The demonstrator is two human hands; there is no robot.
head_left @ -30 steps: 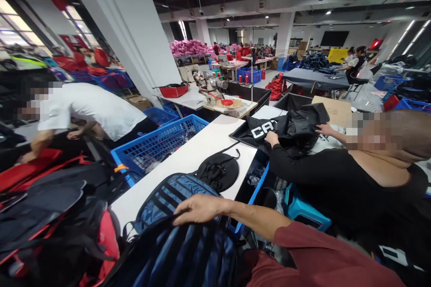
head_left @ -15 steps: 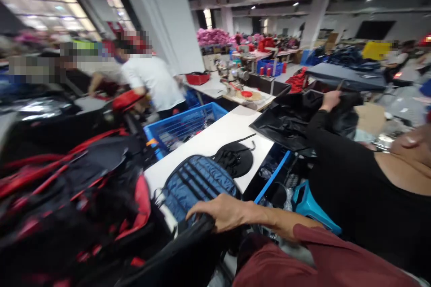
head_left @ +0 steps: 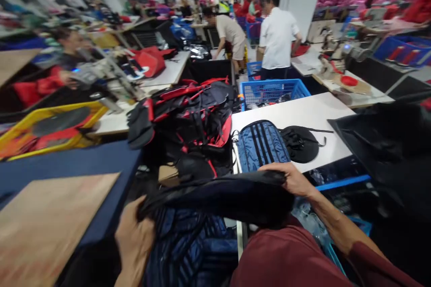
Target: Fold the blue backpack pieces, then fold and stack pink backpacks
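Observation:
A limp piece of black fabric (head_left: 218, 197) stretches across in front of me, its exact kind unclear. At its left end, my left hand (head_left: 134, 237) is closed on it. My right hand (head_left: 292, 179) pinches the other end, near the corner of a white table (head_left: 316, 110). On that table, just past my right hand, lies a blue patterned bag panel (head_left: 261, 143) with black straps. Beside it rests a round black piece (head_left: 299, 144) with cords. Beneath the fabric are several blue bag pieces (head_left: 191, 246) in a heap, partly hidden.
Black-and-red bags (head_left: 198, 116) are piled ahead. A blue crate (head_left: 274, 92) stands behind the table. At left are a navy surface with a cardboard sheet (head_left: 57, 224) and a yellow crate (head_left: 97, 110). Black material (head_left: 380, 143) fills the right. People work farther back.
The view has swung left. My left hand has come into sight, and the black fabric now spans both hands. The blue panel still lies on the table.

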